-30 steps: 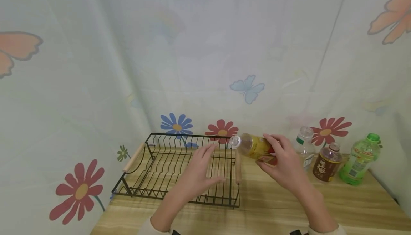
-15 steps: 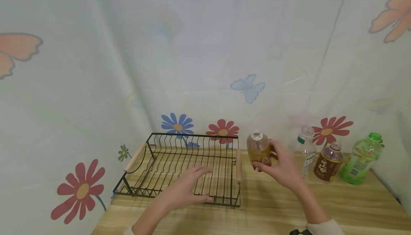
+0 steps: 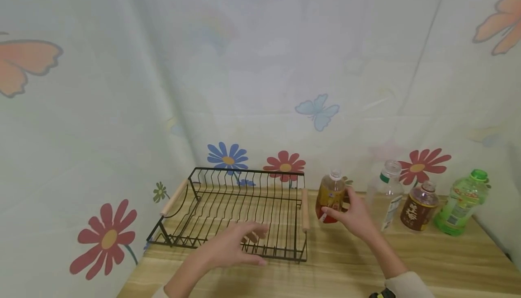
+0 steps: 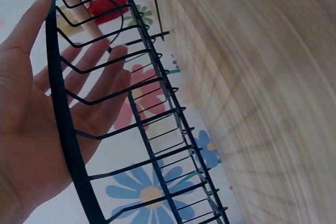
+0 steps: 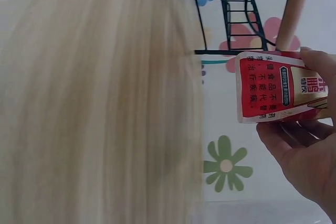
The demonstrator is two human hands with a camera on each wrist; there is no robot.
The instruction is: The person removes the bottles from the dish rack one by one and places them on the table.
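My right hand (image 3: 356, 214) grips a capless clear plastic bottle (image 3: 330, 198) with a gold and red label, thumb on one side and fingers on the other. The bottle stands nearly upright just right of the black wire dish rack (image 3: 244, 195). In the right wrist view a gap shows between the base of the bottle (image 5: 268, 88) and the wooden table. My left hand (image 3: 232, 246) holds nothing; its fingers are loosely bent near the front of the rack. In the left wrist view the rack's wires (image 4: 142, 124) cross in front of the left hand (image 4: 47, 114).
Right of the held bottle stand a clear bottle (image 3: 384, 198), a brown-labelled bottle (image 3: 418, 208) and a green bottle (image 3: 461, 205). The rack's wooden handle (image 3: 305, 210) is close to the held bottle. A flowered cloth (image 3: 260, 85) hangs behind the wooden table (image 3: 346, 266).
My right hand has turned the bottle from lying sideways to nearly upright, moving it right and lowering it. My left hand has drawn away from it, down and to the left.
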